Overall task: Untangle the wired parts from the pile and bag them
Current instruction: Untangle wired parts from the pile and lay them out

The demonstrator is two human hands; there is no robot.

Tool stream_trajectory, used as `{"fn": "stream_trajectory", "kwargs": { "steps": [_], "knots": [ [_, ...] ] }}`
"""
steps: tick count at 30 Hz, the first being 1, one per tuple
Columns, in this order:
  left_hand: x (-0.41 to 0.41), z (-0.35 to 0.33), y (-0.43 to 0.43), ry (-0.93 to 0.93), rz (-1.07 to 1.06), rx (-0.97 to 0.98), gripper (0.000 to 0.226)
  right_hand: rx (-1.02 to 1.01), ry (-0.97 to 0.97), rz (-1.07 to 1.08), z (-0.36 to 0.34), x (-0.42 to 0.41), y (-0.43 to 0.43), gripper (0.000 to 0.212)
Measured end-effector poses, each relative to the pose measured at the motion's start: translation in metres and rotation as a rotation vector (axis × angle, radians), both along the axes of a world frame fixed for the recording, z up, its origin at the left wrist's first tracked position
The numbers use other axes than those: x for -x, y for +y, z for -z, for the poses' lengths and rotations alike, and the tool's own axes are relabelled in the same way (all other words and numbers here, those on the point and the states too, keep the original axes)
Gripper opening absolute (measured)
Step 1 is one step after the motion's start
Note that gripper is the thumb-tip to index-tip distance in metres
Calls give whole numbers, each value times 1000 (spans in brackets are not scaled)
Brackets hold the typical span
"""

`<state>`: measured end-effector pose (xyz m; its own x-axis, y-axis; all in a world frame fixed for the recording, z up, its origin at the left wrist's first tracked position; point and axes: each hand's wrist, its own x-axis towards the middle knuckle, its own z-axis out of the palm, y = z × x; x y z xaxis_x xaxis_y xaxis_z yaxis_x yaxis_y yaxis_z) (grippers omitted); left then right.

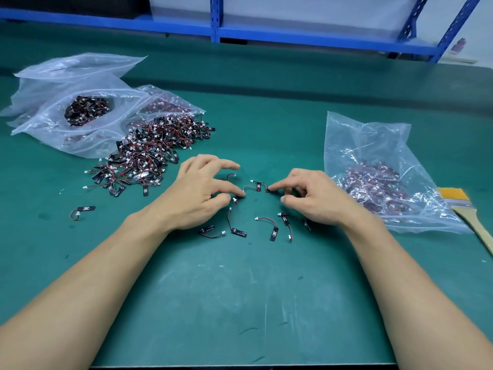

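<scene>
A big pile of wired parts (149, 153), black tabs with red-black leads and white plugs, lies at the left of the green mat (240, 289). Several separated parts lie between my hands, such as one wired part (273, 233) and another (238, 232). My left hand (202, 188) hovers with spread fingers and pinches the plug end of a small wired part (235, 199) between thumb and a fingertip. The index fingertip of my right hand (314, 196) presses on a black tab (267, 190); its thumb stays apart. A clear bag (373, 182) with bagged parts lies to the right.
Open clear bags (88, 110) holding more parts lie at the back left behind the pile. A single part (82, 210) lies alone at the left. A wooden-handled brush (469, 217) sits at the right edge. Blue shelving (216, 22) stands beyond the table.
</scene>
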<state>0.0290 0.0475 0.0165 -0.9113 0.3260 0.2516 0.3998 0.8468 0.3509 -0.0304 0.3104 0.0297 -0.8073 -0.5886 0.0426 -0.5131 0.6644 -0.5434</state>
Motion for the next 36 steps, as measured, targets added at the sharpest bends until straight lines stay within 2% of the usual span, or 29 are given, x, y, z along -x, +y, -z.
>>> {"fn": "stream_trajectory", "kwargs": {
  "steps": [4, 7, 11, 17, 23, 36],
  "knots": [
    [-2, -2, 5, -39, 14, -23, 49, 2, 29, 40, 0, 0, 1, 31],
    [-1, -4, 1, 0, -57, -83, 53, 12, 63, 97, 0, 1, 4, 27],
    [3, -3, -9, 42, -170, -168, 48, 37, 59, 122, -1, 2, 7, 24],
    [9, 5, -17, 16, -187, -231, 45, 129, 1, 140, -1, 3, 8, 23],
    [13, 8, -23, -10, -277, -374, 34, 225, 33, 276, -2, 7, 12, 29],
    [16, 12, -26, -19, -291, -387, 35, 180, 23, 297, 2, 12, 14, 25]
  ]
}}
